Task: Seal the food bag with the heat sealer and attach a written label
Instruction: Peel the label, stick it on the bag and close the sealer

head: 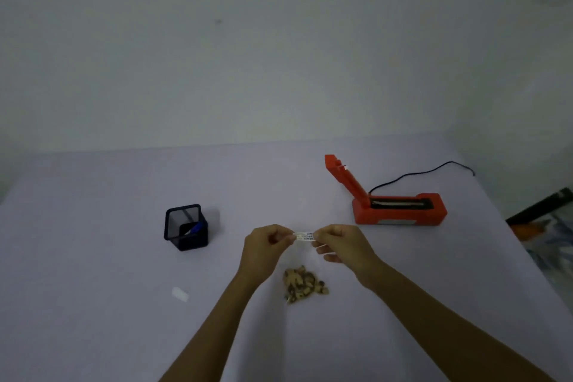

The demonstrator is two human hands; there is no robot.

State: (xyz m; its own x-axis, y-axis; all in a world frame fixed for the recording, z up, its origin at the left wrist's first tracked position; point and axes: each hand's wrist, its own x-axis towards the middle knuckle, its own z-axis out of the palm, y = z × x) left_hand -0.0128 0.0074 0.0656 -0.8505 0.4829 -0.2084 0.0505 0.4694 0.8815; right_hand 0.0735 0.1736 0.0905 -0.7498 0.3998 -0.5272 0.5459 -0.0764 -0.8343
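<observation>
Here I pinch a small white written label [304,236] between my left hand [267,245] and right hand [340,244], each closed on one end, probably to peel its backing. The clear food bag of brown pieces [304,285] lies on the pale desk [93,304] just below both hands at lower centre. The orange heat sealer [400,208] stands open at right.

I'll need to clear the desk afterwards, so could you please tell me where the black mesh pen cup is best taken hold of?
Take the black mesh pen cup by two opposite side walls near its rim, coming from above. It stands upright on the table with its square mouth open upward and space all round. A grip across the flat walls should hold; the blue pen inside leans toward the right wall.
</observation>
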